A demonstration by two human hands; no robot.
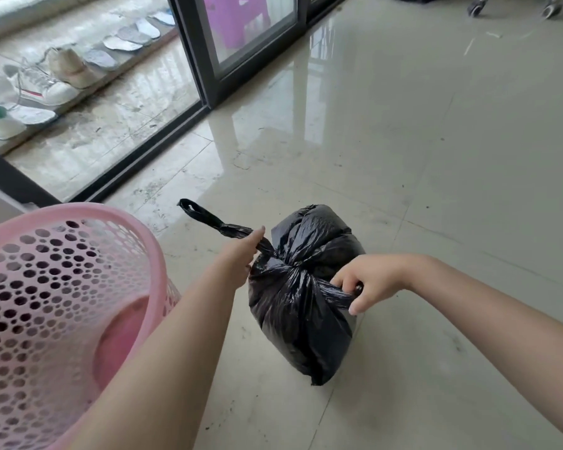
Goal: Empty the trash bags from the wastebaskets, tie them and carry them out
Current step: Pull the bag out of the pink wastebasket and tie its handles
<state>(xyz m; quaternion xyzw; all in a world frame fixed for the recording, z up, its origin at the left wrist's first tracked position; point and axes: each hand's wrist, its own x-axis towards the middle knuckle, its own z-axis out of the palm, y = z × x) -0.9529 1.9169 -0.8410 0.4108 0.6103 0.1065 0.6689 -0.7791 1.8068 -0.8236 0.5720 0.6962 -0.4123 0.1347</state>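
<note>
A full black trash bag (301,323) stands on the tiled floor in the middle of the head view, its top gathered into a knot. My left hand (239,259) grips the bag's left handle strip, whose looped end sticks out up and to the left. My right hand (369,282) grips the right handle strip and pulls it sideways. A pink perforated wastebasket (78,222) stands at the lower left with no liner inside, partly hidden behind my left forearm.
A dark-framed sliding glass door (205,76) runs along the upper left, its track on the floor. Beyond it, shoes (43,82) and several insoles lie on a ledge. Chair castors (476,8) show at the top right. Glossy floor tiles stretch to the right.
</note>
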